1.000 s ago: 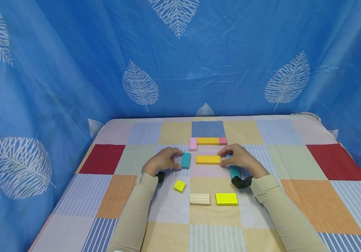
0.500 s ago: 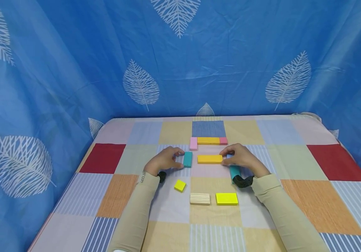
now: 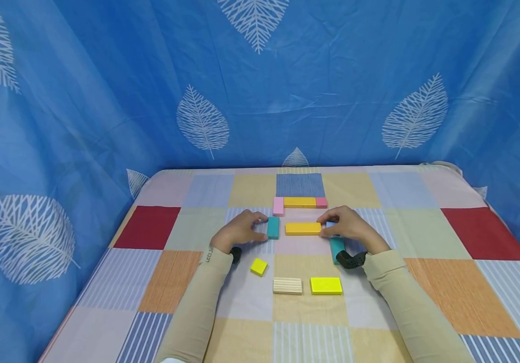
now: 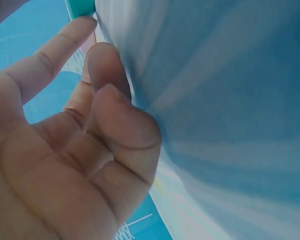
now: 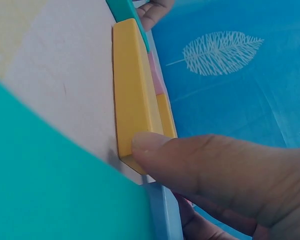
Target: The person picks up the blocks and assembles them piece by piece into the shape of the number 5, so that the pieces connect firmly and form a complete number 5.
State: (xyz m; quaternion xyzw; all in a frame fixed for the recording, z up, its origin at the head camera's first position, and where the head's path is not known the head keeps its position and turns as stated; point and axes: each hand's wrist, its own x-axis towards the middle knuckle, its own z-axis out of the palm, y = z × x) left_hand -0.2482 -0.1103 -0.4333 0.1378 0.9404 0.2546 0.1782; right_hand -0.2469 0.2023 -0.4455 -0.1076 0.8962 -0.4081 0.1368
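Note:
In the head view my left hand (image 3: 239, 230) has thumb and index finger at the left side of a teal block (image 3: 273, 228), pinching it. A fingertip meets that teal block (image 4: 82, 6) in the left wrist view, the other fingers curled beside the cloth. My right hand (image 3: 346, 227) pinches the right end of an orange-yellow block (image 3: 303, 229); its thumb lies against this block (image 5: 132, 85) in the right wrist view. A light blue block (image 5: 166, 210) is partly hidden by the right hand. Below it lies another teal block (image 3: 337, 247). A small gap separates the two pinched blocks.
Behind them, a pink block (image 3: 278, 206), an orange-yellow block (image 3: 299, 202) and a darker pink block (image 3: 321, 202) adjoin. Nearer are a small yellow square (image 3: 258, 266), a ridged wooden block (image 3: 287, 286) and a bright yellow block (image 3: 326, 286) on the patchwork cloth (image 3: 312, 338).
My left hand and its teal block have shifted right, closer to the orange-yellow block. That block has moved slightly right and away from me with my right hand.

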